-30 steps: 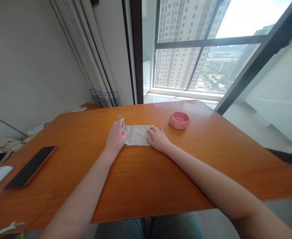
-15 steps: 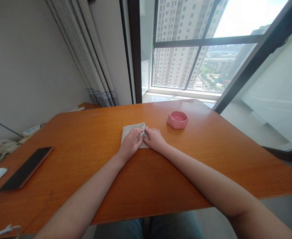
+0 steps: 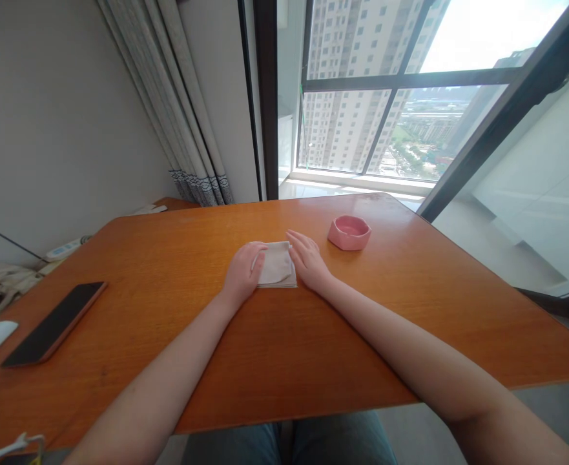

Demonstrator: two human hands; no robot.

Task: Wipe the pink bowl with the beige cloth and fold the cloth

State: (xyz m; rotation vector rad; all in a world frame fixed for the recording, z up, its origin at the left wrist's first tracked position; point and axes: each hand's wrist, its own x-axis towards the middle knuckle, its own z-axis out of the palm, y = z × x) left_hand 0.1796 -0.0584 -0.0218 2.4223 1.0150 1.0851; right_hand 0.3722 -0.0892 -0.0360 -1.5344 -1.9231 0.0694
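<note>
A folded off-white cloth (image 3: 275, 265) lies flat on the wooden table, forming a small, roughly square stack whose lower layer shows at the bottom and right edges. My left hand (image 3: 242, 271) rests along the cloth's left edge, its fingertips over the upper left corner and the thumb against the near left side. At the right edge lies my right hand (image 3: 309, 263), with fingers stretched out and pointing away from me beside the cloth. Neither hand grips it. The part of the cloth beneath my left fingers is hidden.
A pink hexagonal bowl (image 3: 349, 233) stands right of my right hand. A black phone-like slab (image 3: 54, 325) with a reddish edge lies at the left on the table (image 3: 284, 361). A white cable (image 3: 15, 445) is at the near left corner. Beyond the table are a curtain and a window.
Both hands have let go of the cloth's raised fold and spread apart to its sides. The flap that stood up now lies flat, and the cloth looks narrower.
</note>
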